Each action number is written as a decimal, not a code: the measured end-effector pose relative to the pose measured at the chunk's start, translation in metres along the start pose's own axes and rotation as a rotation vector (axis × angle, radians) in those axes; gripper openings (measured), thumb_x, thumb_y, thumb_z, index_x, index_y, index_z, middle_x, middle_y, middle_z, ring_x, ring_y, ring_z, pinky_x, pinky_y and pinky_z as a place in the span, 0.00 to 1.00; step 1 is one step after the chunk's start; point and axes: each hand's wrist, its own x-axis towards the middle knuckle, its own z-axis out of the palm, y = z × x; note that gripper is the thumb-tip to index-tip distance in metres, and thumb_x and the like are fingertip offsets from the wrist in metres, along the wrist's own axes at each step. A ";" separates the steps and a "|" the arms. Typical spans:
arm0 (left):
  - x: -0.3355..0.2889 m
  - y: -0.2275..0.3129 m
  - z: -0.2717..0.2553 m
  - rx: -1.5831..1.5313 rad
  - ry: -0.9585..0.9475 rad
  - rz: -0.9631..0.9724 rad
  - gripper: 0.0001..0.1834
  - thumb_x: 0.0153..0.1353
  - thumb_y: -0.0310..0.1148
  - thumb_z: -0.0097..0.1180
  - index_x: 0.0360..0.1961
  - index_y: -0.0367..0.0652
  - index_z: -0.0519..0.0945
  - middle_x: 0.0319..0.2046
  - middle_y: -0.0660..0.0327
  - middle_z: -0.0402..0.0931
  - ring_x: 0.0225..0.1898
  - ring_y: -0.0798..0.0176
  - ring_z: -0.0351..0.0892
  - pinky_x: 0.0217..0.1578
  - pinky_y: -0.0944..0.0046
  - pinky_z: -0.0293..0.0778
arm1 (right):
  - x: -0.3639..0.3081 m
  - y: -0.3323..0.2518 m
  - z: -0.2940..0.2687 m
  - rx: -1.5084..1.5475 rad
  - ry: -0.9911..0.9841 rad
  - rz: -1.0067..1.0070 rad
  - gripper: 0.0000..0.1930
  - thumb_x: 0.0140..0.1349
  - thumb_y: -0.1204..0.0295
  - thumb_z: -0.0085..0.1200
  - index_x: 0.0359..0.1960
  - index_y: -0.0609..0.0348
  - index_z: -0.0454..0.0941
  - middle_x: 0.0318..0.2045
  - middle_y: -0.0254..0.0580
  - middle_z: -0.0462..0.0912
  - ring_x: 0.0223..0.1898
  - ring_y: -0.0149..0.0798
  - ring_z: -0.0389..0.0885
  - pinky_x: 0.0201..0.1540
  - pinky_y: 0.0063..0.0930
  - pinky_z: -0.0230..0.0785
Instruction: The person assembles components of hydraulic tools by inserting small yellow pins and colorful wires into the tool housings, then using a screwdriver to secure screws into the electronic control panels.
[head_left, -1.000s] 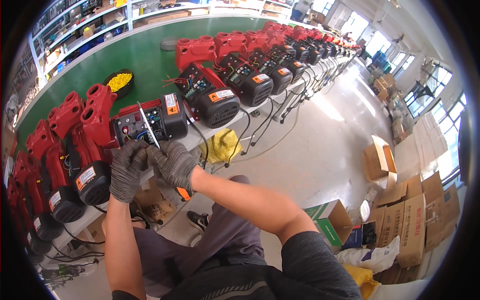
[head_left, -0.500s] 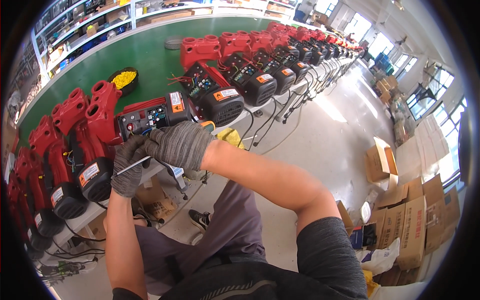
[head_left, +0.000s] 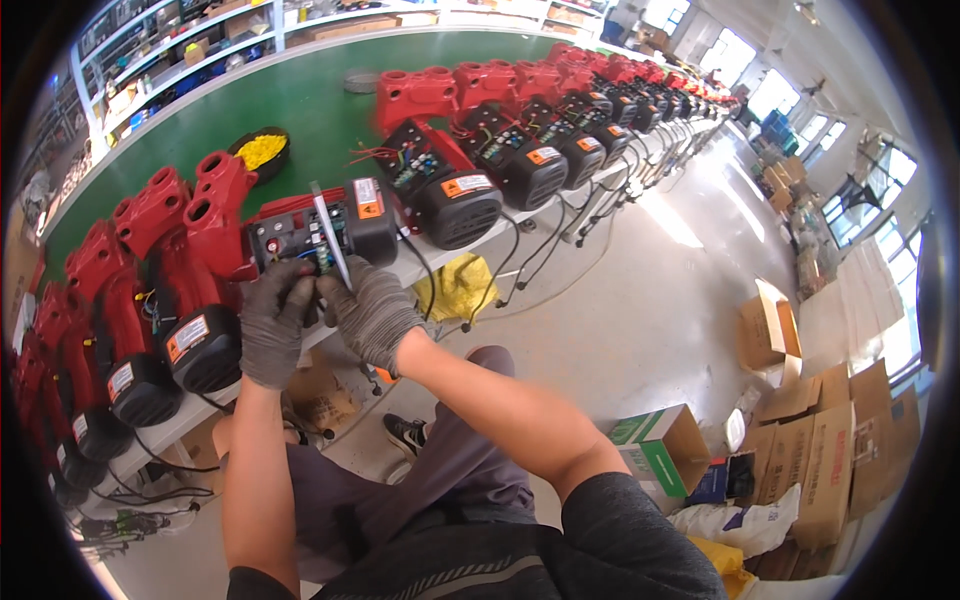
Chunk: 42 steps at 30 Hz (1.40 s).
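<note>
A red-and-black motor unit (head_left: 372, 236) lies before me with its wiring compartment (head_left: 285, 240) uncovered, showing a circuit board and small wires. At the compartment's near edge, my left hand (head_left: 273, 325), in a grey knitted glove, has thumb and fingers pinched together; what they hold is hidden. Beside it my gloved right hand (head_left: 375, 315) is closed around a screwdriver (head_left: 328, 225). Its long silver shaft points up and away across the compartment, and an orange handle end shows below the hand. The two hands' fingertips are close together.
Similar motor units (head_left: 455, 205) stand in a long row on the bench (head_left: 425, 258), on both sides. Behind lies a black bowl of yellow pieces (head_left: 262, 152) on green. Black cables (head_left: 515, 255) hang off the bench front. Cardboard boxes (head_left: 810, 460) stand at right.
The screwdriver has swung from pointing left across my left wrist to pointing away over the compartment. My right hand has turned with it, and its forearm has dropped lower.
</note>
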 end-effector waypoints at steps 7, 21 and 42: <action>0.007 0.004 0.025 0.146 0.030 0.099 0.10 0.71 0.29 0.61 0.50 0.39 0.83 0.33 0.62 0.82 0.27 0.73 0.79 0.29 0.69 0.74 | -0.014 -0.011 -0.020 0.685 0.008 0.419 0.14 0.75 0.60 0.56 0.41 0.59 0.77 0.21 0.37 0.78 0.12 0.30 0.70 0.13 0.27 0.61; 0.000 0.007 0.033 0.310 0.315 0.173 0.10 0.64 0.26 0.65 0.46 0.36 0.86 0.39 0.56 0.83 0.34 0.65 0.82 0.38 0.65 0.78 | -0.114 -0.002 -0.104 0.827 0.024 0.502 0.14 0.62 0.67 0.56 0.47 0.57 0.76 0.30 0.45 0.81 0.18 0.35 0.73 0.16 0.25 0.64; 0.005 0.003 0.044 0.225 0.382 0.141 0.08 0.64 0.24 0.63 0.44 0.35 0.86 0.40 0.52 0.81 0.33 0.60 0.84 0.37 0.62 0.81 | -0.201 -0.010 -0.120 -0.298 -0.318 0.105 0.23 0.71 0.76 0.55 0.66 0.61 0.65 0.37 0.40 0.82 0.30 0.32 0.79 0.37 0.28 0.74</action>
